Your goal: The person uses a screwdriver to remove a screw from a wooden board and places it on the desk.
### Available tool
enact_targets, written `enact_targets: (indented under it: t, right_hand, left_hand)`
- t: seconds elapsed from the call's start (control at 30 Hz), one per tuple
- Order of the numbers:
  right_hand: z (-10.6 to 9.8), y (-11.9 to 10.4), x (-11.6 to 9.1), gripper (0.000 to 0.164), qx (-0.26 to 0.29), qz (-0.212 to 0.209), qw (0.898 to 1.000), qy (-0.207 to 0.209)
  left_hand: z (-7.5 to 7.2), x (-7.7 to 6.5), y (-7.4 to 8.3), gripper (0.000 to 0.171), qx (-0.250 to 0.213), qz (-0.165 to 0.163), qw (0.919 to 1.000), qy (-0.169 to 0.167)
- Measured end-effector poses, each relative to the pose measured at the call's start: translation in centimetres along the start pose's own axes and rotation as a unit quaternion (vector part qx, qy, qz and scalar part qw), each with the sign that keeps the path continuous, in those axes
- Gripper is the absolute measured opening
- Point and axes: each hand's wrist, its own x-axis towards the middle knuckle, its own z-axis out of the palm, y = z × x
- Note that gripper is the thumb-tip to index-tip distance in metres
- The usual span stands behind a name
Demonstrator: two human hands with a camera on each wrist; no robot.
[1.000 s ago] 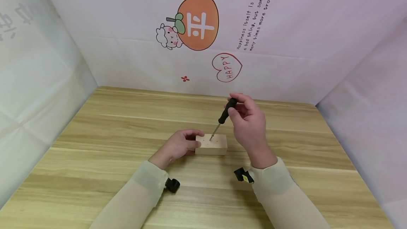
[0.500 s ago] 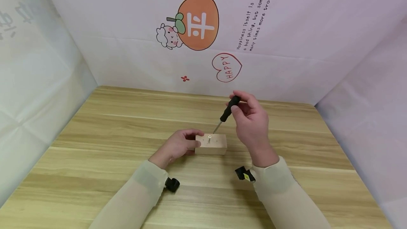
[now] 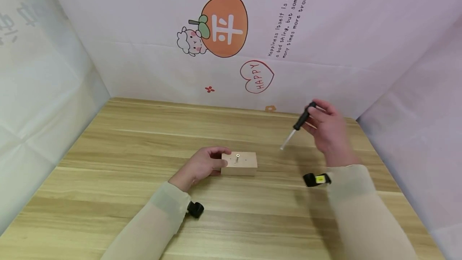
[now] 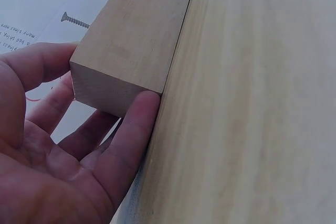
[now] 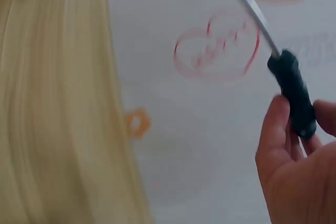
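Note:
A pale wooden block lies on the table, with a few small holes in its top. One screw stands up from that top; in the left wrist view the screw shows a flared head and a threaded shank. My left hand grips the block's left end, thumb and fingers curled about it. Off to the right, my right hand holds a screwdriver by its black handle, above the table. Its metal shaft slants down to the left, away from the block. The right wrist view shows fingers round the handle.
The wood-grain table meets a printed white cloth at its back edge. More white cloth hangs at both sides. A small black camera sits at the left cuff, another at the right.
The screwdriver tip has come off the screw, and my right hand has carried the screwdriver to the right. The screw stays standing in the block. My left hand has stayed in place.

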Motion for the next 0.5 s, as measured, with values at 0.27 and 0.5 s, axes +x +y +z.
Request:
enact_targets:
  t: [0.27,0.5]
  right_hand:
    - [-12.6,-1.4,2.1,0.021,-0.054,0.184,0.980,-0.057]
    - [-17.6,0.1,0.9,0.019,-0.246,0.260,0.931,-0.076]
  left_hand:
    - [0.0,0.1,-0.2,0.030,-0.002,0.000,1.0000,-0.004]
    - [0.1,0.1,-0.2,0.030,-0.002,-0.001,1.0000,0.003]
